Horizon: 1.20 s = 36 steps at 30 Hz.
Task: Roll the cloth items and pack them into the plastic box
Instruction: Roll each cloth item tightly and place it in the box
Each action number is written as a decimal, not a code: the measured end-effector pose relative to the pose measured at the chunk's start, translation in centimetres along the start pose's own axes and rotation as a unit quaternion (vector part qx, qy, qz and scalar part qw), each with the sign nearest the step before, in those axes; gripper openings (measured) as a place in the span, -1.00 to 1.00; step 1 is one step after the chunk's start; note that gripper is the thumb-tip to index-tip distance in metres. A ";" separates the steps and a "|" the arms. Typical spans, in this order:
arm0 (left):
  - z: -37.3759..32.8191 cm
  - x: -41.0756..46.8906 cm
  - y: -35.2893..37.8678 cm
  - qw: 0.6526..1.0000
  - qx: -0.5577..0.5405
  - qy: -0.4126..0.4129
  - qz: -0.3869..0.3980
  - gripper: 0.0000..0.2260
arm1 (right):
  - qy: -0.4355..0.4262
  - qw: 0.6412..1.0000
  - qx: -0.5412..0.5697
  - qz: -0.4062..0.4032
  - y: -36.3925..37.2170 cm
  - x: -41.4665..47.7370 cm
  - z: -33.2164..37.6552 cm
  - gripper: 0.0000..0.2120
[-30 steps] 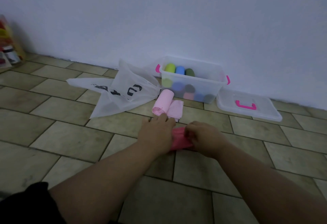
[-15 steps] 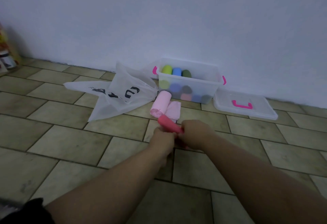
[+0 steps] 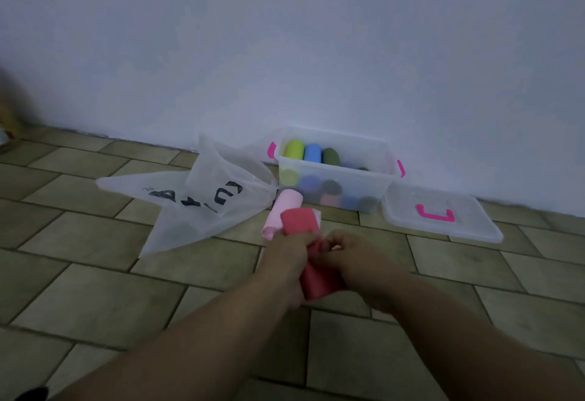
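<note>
Tiled floor [image 3: 95,290]; bag [image 3: 202,207] and lid [image 3: 459,226] flank the box [image 3: 332,168].

red cloth roll [image 3: 299,221]: soft matt fabric. pink cloth roll [image 3: 281,210]: same matt fabric. plastic box [image 3: 381,187] and lid [image 3: 468,226]: smooth translucent plastic. pink latches [image 3: 400,168]: glossy plastic. bag [image 3: 196,210]: thin frosted plastic film, creased. floor tiles [image 3: 95,299]: matt, mottled. wall [image 3: 285,52]: smooth matt paint.

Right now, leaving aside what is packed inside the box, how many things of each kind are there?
Cloth rolls: 2 (red cloth roll held in left hand and right hand; pale pink cloth roll on the floor)
Clear plastic box with pink handles: 1
Clear plastic lid with pink handle: 1
Translucent white plastic bag, black print: 1
Total: 5
</note>
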<state>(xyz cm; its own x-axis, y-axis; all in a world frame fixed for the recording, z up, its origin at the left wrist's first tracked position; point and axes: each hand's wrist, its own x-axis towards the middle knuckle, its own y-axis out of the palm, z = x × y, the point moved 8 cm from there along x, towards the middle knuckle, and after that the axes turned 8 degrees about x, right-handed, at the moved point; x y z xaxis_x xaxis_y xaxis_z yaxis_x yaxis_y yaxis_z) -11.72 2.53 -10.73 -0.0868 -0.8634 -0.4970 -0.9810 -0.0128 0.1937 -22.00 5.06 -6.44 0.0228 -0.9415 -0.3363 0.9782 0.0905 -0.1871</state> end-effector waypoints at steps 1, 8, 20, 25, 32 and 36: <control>-2.1 0.7 0.4 0.998 0.036 0.045 -0.008 -0.56 | -0.011 1.000 0.008 -0.004 -0.9 0.8 1.4 -0.88; -16.9 8.7 3.9 0.858 0.432 0.273 -0.048 -0.30 | -0.083 0.988 0.084 -0.103 -11.2 9.5 11.1 -0.88; -16.0 14.8 2.5 0.698 0.675 0.221 -0.091 -0.25 | 0.081 0.887 -0.437 -0.124 -13.9 21.8 8.8 -0.78; -16.0 14.7 2.7 0.698 0.675 0.221 -0.094 -0.26 | 0.075 0.839 -0.531 -0.094 -13.5 22.5 8.3 -0.77; -16.3 11.6 2.2 0.735 0.568 0.348 -0.126 -0.36 | 0.006 0.836 -0.508 -0.209 -13.9 21.5 9.7 -0.69; -12.9 6.7 -1.5 0.804 0.378 0.432 -0.152 -0.71 | -0.317 0.819 -0.279 -0.390 -11.7 13.7 13.5 -0.87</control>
<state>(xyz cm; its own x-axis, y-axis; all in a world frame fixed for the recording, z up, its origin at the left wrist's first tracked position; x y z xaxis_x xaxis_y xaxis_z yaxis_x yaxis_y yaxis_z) -8.55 -9.74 -3.40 0.0106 -0.9105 0.4135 -0.7876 -0.2624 -0.5575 -30.36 -13.24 3.57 -0.2882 -0.7476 0.5984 0.5044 -0.6497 -0.5688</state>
